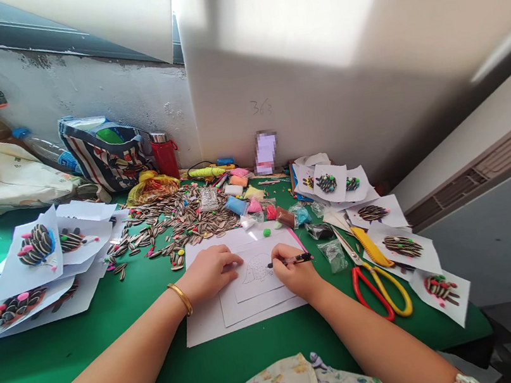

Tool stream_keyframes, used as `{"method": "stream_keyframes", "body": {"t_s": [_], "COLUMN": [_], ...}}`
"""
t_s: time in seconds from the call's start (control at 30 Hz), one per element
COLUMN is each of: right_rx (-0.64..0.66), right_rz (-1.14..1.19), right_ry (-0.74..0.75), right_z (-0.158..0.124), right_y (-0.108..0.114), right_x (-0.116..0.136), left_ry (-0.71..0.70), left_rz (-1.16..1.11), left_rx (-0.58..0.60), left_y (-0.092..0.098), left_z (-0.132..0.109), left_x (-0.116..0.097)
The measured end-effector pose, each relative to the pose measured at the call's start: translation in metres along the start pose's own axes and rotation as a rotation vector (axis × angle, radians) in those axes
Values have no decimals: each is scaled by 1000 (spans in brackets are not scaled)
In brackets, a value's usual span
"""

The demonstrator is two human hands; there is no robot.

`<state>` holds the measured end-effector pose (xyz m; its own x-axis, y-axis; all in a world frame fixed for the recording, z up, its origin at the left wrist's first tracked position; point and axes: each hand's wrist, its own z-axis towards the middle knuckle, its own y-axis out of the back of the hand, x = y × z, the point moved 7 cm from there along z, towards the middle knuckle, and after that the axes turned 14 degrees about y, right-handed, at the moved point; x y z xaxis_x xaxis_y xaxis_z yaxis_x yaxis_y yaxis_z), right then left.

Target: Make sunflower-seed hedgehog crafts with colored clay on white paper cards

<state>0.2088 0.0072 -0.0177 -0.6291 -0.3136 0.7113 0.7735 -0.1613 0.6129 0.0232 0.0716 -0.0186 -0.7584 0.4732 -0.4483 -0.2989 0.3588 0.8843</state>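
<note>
My right hand (295, 270) grips a black pen (300, 258), its tip on a small white sheet of paper (251, 291). On that sheet is a line drawing (256, 268) of a rounded animal with a pointed snout, perhaps a hedgehog. My left hand (213, 269) lies flat at the sheet's left edge, fingers stretched out and holding nothing. Larger white sheets (203, 327) lie underneath. A heap of striped sunflower seeds (182, 212) spreads behind the paper, beside packets of coloured clay such as a blue one (236, 205).
Red-and-yellow scissors (380, 288) and a yellow utility knife (370, 245) lie at the right. Seed-decorated papers are stacked left (34, 250) and right (402, 246). Behind stand a red bottle (164, 157), a striped bag (106, 153) and a blurred phone (266, 151) against the wall.
</note>
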Motion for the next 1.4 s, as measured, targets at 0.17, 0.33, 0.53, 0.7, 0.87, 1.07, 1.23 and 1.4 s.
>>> {"method": "stream_keyframes", "body": {"t_s": [0.17,0.33,0.53,0.7,0.87,1.07,1.23,1.4], "right_rx": [0,-5,-25,-14,-26,-50,-18,-37], "right_rz": [3,-12,7,2,-8,15,8,-6], "right_ry": [17,-12,26,31,11,40,45,20], "right_z": [1,0,1,1,2,2,2,2], "right_y": [-2,-1,1,0,1,3,-1,1], "right_x": [0,-2,2,1,0,0,-1,-3], "left_ry": [3,1,1,3,1,1,6,4], "left_rz": [0,-3,4,0,-7,-11,-2,-1], "left_rx": [8,3,-1,0,3,4,7,4], "left_y": [0,0,-1,-1,-1,0,0,0], "left_z": [0,0,1,1,1,1,1,1], "left_x": [-1,0,0,0,0,-1,-1,-1]}}
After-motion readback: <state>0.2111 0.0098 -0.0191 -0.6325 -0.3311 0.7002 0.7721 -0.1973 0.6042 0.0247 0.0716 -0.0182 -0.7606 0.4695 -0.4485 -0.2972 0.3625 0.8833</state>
